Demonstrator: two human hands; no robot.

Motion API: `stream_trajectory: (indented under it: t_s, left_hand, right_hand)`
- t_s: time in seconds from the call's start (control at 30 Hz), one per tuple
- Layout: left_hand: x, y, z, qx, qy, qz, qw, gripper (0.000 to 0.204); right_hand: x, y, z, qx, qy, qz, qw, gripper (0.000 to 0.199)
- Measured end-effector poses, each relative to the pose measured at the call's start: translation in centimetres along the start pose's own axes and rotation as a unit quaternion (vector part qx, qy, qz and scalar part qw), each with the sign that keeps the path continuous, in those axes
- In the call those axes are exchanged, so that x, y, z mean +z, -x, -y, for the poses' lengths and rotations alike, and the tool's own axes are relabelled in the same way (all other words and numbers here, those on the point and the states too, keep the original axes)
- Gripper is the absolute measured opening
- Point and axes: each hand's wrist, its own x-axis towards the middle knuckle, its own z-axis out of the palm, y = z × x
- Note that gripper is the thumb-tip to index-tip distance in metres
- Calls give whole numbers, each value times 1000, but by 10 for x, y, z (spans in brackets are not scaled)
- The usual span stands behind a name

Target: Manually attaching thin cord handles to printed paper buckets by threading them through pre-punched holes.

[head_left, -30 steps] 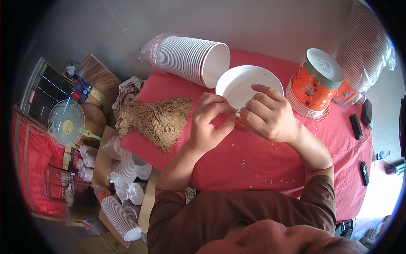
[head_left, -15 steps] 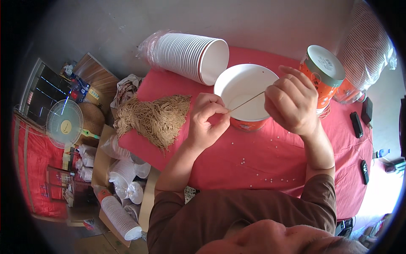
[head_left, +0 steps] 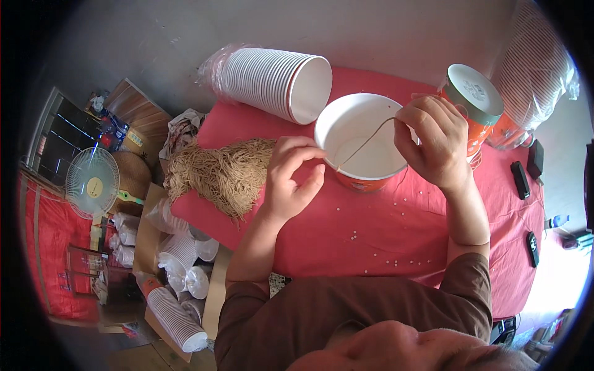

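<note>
Tan cord [head_left: 365, 144], single strand: we hold its upper end in our right hand [head_left: 433, 142], the fingers clamped on it above the right side of a paper bucket [head_left: 365, 184]. The cord slants down across the bucket's mouth toward the near-left rim. Bucket: upright, white within, orange without. Our left hand [head_left: 292, 179]: just beside the near-left rim, thumb and forefinger apart.

On the red-covered counter [head_left: 309, 244] we further list: one heap of tan strings [head_left: 223, 176], left of our left hand; one stack of white buckets [head_left: 266, 77], lying on its side, clear plastic at its far end; one upturned orange bucket [head_left: 475, 89], behind our right hand; small white beads [head_left: 354, 237], scattered on the near side; one black remote [head_left: 533, 250], at the right edge.

Beside the counter, to our left: one open carton [head_left: 213, 309] of wrapped cup stacks [head_left: 176, 318]; one fan [head_left: 93, 182], pale, round.
</note>
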Motion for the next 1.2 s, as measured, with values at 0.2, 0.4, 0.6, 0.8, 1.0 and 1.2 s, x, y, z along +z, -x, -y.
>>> stream_trajectory:
  t_s: [0.2,0.4,0.6,0.8,1.0,1.2]
  left_hand:
    - [10,7,-41,-90,45,173,980,34]
    - [19,-12,2,-105,15,84,991,17]
    - [16,-48,60,-221,29,80,971,22]
    - [19,-75,95,-155,27,58,986,18]
    - [23,-87,79,-125,30,33,991,17]
    - [18,-53,-2,-182,271,152,933,25]
  right_hand:
    - [-3,7,3,99,-116,50,987,18]
    - [-12,1,7,353,-620,86,696,10]
    - [-30,5,-2,311,-720,111,611,18]
    - [-35,4,-7,279,-743,116,597,14]
    - [-32,6,-9,278,-744,121,595,19]
    - [-17,9,-10,309,-743,88,588,16]
